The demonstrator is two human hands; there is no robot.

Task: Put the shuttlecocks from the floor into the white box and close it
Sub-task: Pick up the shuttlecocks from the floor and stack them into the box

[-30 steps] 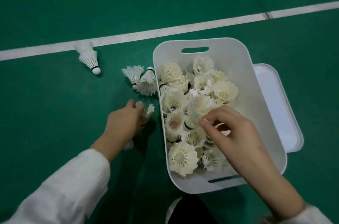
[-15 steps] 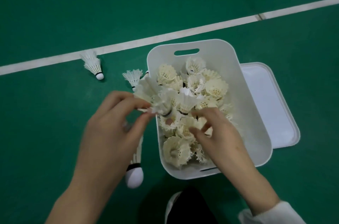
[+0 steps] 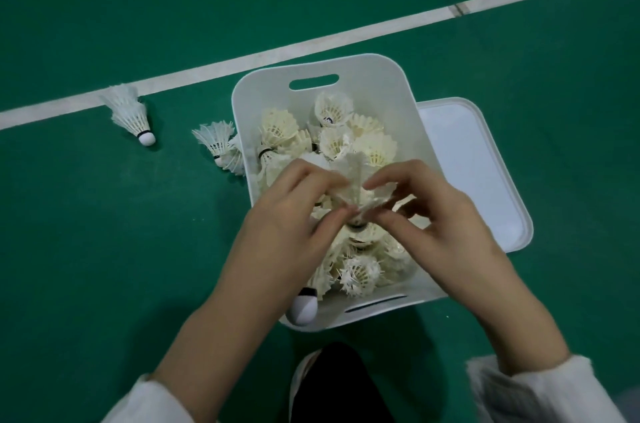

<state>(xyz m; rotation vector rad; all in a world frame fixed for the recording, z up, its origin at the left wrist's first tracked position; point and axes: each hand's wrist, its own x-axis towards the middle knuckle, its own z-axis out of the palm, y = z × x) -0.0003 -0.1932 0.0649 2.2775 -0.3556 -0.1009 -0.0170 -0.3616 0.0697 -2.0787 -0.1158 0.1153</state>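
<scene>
L hand (image 3: 287,214) & R hand (image 3: 433,225) both pinch a shuttlecock (image 3: 353,176) above the white box (image 3: 398,76), pretty full. V. light, feathers brittle; prob safer gripped by cork end. Beyond, loose shuttlecocks (image 3: 133,117) lie on floor (image 3: 104,249) left; lid (image 3: 478,163) off, right.

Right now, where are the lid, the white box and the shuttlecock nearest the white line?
lid (image 3: 464,163): head view, flat middle.
white box (image 3: 374,79): head view, far wall.
shuttlecock nearest the line (image 3: 133,117): head view, feathers.

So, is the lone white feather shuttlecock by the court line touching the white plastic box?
Apart. The head view shows a plain stretch of green floor between the lone white feather shuttlecock and the white plastic box.
</scene>
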